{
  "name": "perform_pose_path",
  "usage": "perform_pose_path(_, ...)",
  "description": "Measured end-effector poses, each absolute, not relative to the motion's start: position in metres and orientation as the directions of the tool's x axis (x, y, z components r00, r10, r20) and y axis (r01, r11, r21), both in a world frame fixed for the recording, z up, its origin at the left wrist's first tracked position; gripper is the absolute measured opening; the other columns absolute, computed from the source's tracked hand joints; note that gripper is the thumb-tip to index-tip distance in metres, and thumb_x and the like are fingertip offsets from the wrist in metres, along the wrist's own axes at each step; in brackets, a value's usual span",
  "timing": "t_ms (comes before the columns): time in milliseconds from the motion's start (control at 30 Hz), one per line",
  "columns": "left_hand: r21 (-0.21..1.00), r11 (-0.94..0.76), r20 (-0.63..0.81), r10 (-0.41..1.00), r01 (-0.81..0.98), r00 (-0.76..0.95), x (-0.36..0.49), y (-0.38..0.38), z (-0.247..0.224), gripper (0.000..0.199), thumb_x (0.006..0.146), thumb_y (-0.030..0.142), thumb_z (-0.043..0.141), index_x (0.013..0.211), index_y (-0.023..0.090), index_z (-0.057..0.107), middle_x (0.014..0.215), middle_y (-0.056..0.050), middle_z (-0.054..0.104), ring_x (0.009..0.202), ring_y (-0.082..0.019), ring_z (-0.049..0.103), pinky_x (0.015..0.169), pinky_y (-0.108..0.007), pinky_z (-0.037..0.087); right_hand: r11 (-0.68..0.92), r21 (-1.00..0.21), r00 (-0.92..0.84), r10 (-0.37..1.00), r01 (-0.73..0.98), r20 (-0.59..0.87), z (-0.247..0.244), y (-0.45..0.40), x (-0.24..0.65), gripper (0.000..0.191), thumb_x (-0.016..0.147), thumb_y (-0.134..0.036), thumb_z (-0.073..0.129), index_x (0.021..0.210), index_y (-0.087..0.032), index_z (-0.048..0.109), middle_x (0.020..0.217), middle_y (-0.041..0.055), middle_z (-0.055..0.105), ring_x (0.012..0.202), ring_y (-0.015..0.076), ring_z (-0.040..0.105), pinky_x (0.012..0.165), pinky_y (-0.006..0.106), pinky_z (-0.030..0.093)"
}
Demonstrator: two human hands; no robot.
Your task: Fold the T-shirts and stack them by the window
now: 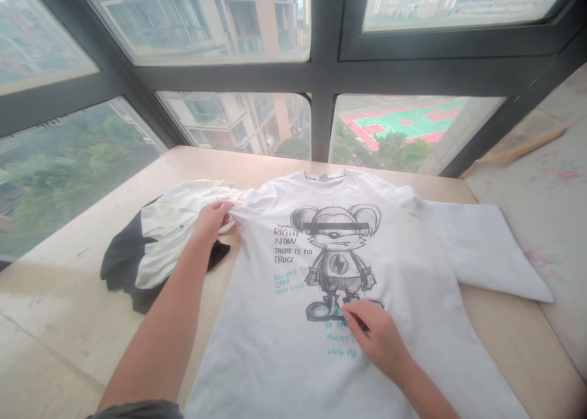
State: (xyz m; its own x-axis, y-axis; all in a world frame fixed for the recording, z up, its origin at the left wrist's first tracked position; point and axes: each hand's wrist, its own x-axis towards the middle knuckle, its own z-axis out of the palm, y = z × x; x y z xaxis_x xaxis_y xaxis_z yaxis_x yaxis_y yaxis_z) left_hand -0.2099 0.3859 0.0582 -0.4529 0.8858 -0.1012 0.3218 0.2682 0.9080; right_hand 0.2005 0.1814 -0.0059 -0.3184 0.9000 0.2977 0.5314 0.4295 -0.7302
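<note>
A white T-shirt (339, 254) lies spread out on the pale ledge, its collar toward the window. Its front bears a sketched bear-like figure with a black bar across the eyes, plus black and green lettering. At the shirt's left sleeve edge, my left hand (214, 220) is closed, thumb and fingers pinching the cloth. My right hand (373, 333) is over the lower print, near the figure's feet, covering part of the green lettering. Its fingers are curled with the tips together; whether they grip any fabric is hidden.
Left of the shirt, a cream-white garment (169, 248) lies bunched with black cloth (119, 257). A folded white cloth (495, 241) sits partly under the shirt's right side. Dark-framed windows (321, 125) border the wooden ledge (50, 296); a floral-patterned surface (550, 211) is at right.
</note>
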Motion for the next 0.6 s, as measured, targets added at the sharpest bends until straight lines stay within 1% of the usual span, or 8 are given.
perform_pose_path(67,0.884,0.277,-0.068,0.873,0.376,-0.484,-0.215,0.375,0.057,0.035,0.066,0.045,0.065,0.085,0.016,0.064,0.062,0.002,0.056,0.058,-0.011,0.051,0.057,-0.023,0.045,0.426,-0.734,-0.316,0.902,0.53,0.295,-0.006,0.181,0.2,0.02,0.098,-0.024,0.047,0.093,-0.022,0.067,0.078,0.0033,0.067,0.068,0.0151,0.063,0.064,0.027,0.052)
perform_pose_path(133,0.848,0.299,-0.069,0.881,0.438,-0.467,-0.217,0.362,0.053,0.031,0.067,0.045,0.063,0.083,0.018,0.064,0.062,0.001,0.058,0.059,-0.014,0.054,0.057,-0.024,0.045,0.418,-0.741,-0.313,0.905,0.526,0.288,-0.006,0.181,0.2,0.02,0.098,-0.024,0.047,0.093,-0.022,0.066,0.079,0.0033,0.067,0.069,0.0151,0.062,0.064,0.026,0.051)
perform_pose_path(200,0.795,0.332,-0.108,0.901,0.508,-0.421,-0.218,0.349,0.048,0.026,0.065,0.044,0.066,0.075,0.02,0.064,0.058,0.0,0.059,0.058,-0.017,0.056,0.057,-0.027,0.045,0.402,-0.749,-0.311,0.911,0.527,0.27,-0.004,0.18,0.2,0.02,0.098,-0.024,0.047,0.093,-0.022,0.066,0.08,0.0037,0.067,0.069,0.0154,0.062,0.064,0.027,0.051)
perform_pose_path(267,0.732,0.361,-0.14,0.91,0.578,-0.391,-0.218,0.341,0.045,0.021,0.06,0.04,0.071,0.062,0.021,0.061,0.052,-0.001,0.057,0.059,-0.021,0.058,0.058,-0.029,0.044,0.386,-0.753,-0.307,0.917,0.533,0.253,-0.003,0.179,0.199,0.02,0.099,-0.024,0.046,0.094,-0.022,0.066,0.081,0.0042,0.067,0.07,0.0156,0.061,0.065,0.028,0.051)
perform_pose_path(367,0.67,0.362,-0.116,0.914,0.649,-0.39,-0.219,0.344,0.046,0.023,0.059,0.032,0.074,0.052,0.022,0.054,0.052,-0.003,0.056,0.073,-0.027,0.063,0.066,-0.031,0.045,0.382,-0.747,-0.299,0.92,0.543,0.253,-0.003,0.178,0.199,0.02,0.099,-0.024,0.046,0.095,-0.022,0.066,0.082,0.0045,0.068,0.071,0.0159,0.062,0.065,0.028,0.051)
perform_pose_path(433,0.669,0.336,-0.085,0.92,0.663,-0.382,-0.216,0.358,0.049,0.02,0.065,0.03,0.073,0.057,0.022,0.057,0.061,-0.005,0.061,0.083,-0.028,0.064,0.072,-0.032,0.046,0.394,-0.741,-0.301,0.916,0.544,0.266,-0.005,0.178,0.199,0.019,0.098,-0.024,0.047,0.096,-0.022,0.066,0.083,0.0044,0.068,0.071,0.0161,0.063,0.065,0.028,0.052)
perform_pose_path(500,0.693,0.311,-0.076,0.929,0.65,-0.363,-0.21,0.378,0.05,0.014,0.075,0.031,0.071,0.073,0.02,0.064,0.076,-0.005,0.065,0.087,-0.024,0.063,0.077,-0.033,0.048,0.402,-0.74,-0.305,0.913,0.54,0.273,-0.006,0.178,0.199,0.018,0.098,-0.024,0.048,0.096,-0.022,0.066,0.084,0.0046,0.069,0.072,0.0163,0.063,0.065,0.028,0.052)
perform_pose_path(600,0.76,0.298,-0.103,0.933,0.577,-0.346,-0.199,0.411,0.047,0.025,0.089,0.038,0.064,0.1,0.015,0.065,0.093,-0.004,0.066,0.083,-0.017,0.063,0.078,-0.035,0.053,0.395,-0.741,-0.304,0.915,0.543,0.266,-0.007,0.178,0.199,0.018,0.098,-0.023,0.048,0.096,-0.022,0.066,0.085,0.0048,0.069,0.073,0.0167,0.063,0.066,0.028,0.052)
